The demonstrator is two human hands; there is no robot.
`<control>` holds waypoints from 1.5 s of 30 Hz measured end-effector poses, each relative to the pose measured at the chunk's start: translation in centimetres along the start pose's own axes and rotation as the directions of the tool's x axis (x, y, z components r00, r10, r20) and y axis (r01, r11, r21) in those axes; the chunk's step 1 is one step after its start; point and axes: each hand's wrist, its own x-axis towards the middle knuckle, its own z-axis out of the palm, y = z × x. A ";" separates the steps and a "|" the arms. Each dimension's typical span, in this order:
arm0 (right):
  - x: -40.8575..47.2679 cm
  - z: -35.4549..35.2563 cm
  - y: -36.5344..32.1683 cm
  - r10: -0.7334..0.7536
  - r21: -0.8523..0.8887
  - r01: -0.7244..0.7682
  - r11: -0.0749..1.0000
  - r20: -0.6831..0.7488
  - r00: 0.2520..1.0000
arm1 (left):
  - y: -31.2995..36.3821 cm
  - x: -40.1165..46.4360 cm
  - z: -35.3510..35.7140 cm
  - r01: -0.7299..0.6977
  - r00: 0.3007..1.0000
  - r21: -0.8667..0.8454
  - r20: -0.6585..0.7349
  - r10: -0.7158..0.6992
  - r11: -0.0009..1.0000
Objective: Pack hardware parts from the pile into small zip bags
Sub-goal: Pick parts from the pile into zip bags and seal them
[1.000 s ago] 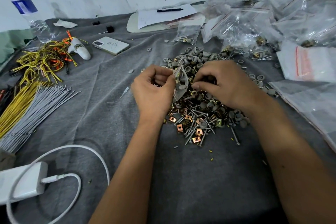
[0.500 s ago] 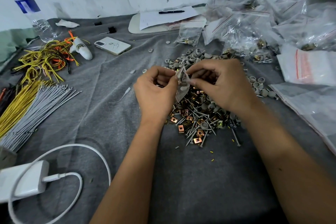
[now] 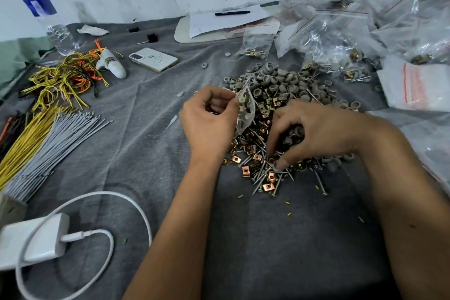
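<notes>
A pile of hardware parts (image 3: pixel 280 95) lies on the grey cloth: grey round caps at the back, copper clip nuts and screws at the front. My left hand (image 3: pixel 209 122) pinches a small clear zip bag (image 3: pixel 244 112) by its top edge, holding it upright beside the pile with a few parts inside. My right hand (image 3: pixel 314 131) is down on the pile to the right of the bag, fingers curled, with grey caps under the palm and the fingertips on a small grey part among the screws.
Filled zip bags (image 3: pixel 341 31) are heaped at the back right, empty ones (image 3: pixel 414 85) at the right edge. A phone (image 3: pixel 153 59), water bottle (image 3: pixel 48 19), wire bundles (image 3: pixel 60 75), cable ties (image 3: pixel 53 134) and a white charger with cable (image 3: pixel 34 238) lie to the left.
My right hand has left the bag's mouth and dropped down and right onto the pile. My left hand still holds the bag in about the same place.
</notes>
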 end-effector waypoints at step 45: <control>1.8 2.5 -1.9 -0.038 -0.185 0.047 0.982 0.048 0.998 | -0.2 0.2 -0.2 0.010 1.000 -0.070 -0.019 -0.011 0.998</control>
